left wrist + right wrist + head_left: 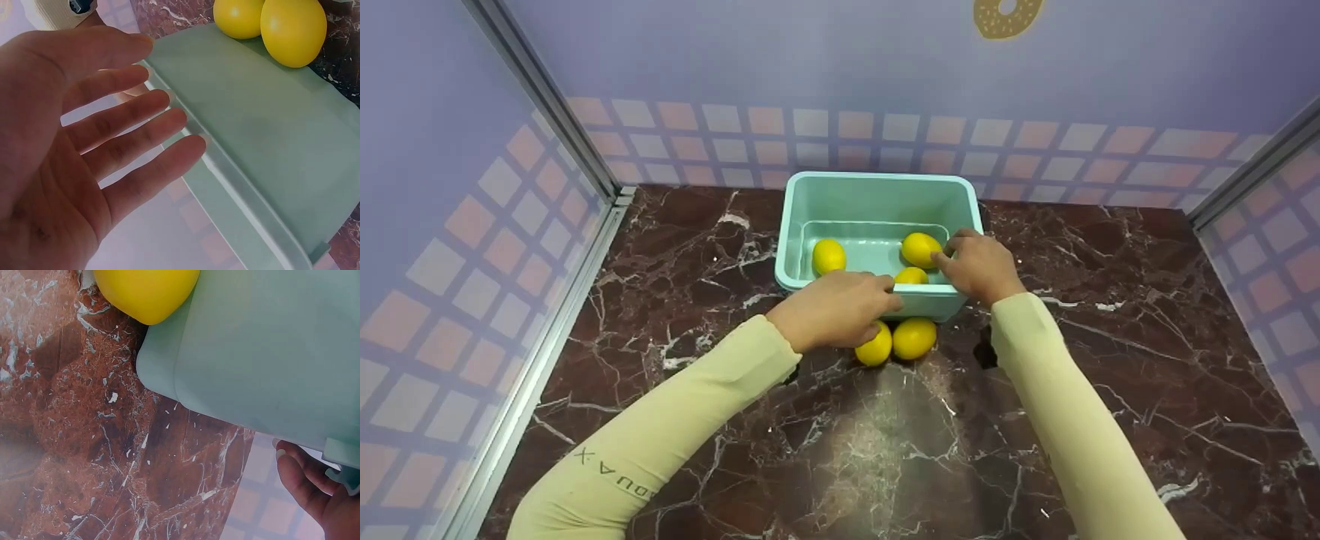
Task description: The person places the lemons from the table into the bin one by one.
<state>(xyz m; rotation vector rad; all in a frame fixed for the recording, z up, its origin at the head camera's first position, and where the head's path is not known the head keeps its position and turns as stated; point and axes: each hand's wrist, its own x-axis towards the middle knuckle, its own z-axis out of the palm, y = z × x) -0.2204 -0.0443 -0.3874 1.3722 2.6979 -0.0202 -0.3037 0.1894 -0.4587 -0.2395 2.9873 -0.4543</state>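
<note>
A mint-green plastic bin (877, 178) stands against the back wall. Inside it are three yellow lemons: one on the left (829, 256), one at the right (921, 250) and one partly hidden by the near rim (911, 275). Two more, a left lemon (874, 346) and a right lemon (915, 338), lie on the table just in front. My left hand (840, 309) is over the near rim, its fingers straight in the left wrist view. My right hand (981, 266) reaches over the right rim, fingertips at the right-hand lemon; whether they pinch it I cannot tell.
The dark red marble-patterned table (780, 465) extends around the bin. Behind it rises a lilac wall (810, 67) with a checkered band. Side panels with metal edge strips (540, 97) bound the table at left and right.
</note>
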